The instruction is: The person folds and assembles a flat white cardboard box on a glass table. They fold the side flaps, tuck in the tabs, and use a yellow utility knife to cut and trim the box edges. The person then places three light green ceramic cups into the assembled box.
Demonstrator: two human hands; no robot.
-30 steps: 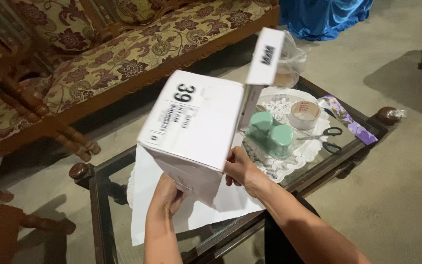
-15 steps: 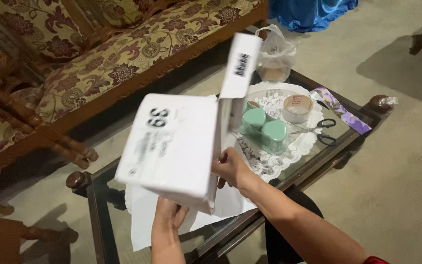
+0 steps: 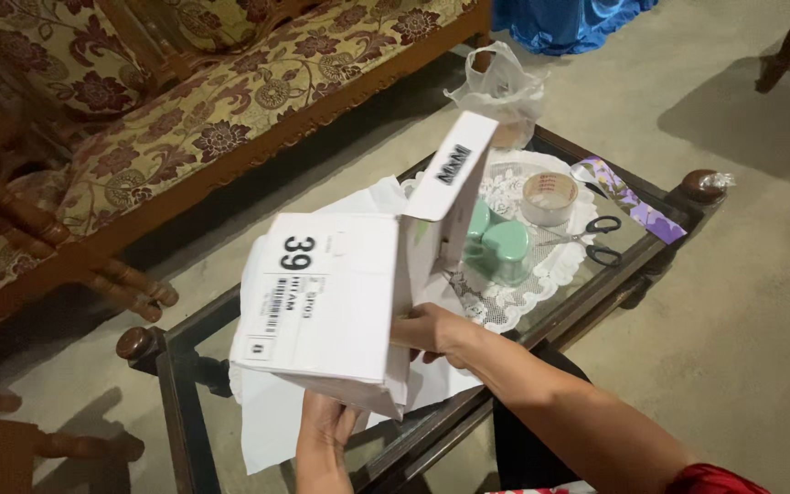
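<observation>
white cardboard shoebox [image 3: 331, 302] over glass coffee table [image 3: 637, 247], left hand [image 3: 326, 430] gripped near underside, right hand [image 3: 432, 331] pinched right edge, fingertips probably tucked inside

White cardboard box [image 3: 331, 306] at frame centre-left, tilted, lid flap [image 3: 454, 169] open and pointing up toward upper centre. Rectangular white label [image 3: 287, 295] with black print and a barcode on the box's left end face. Black print strip on the flap too. Clear plastic bag [image 3: 502, 91] at upper centre, behind the flap. No screens or signs.
</observation>
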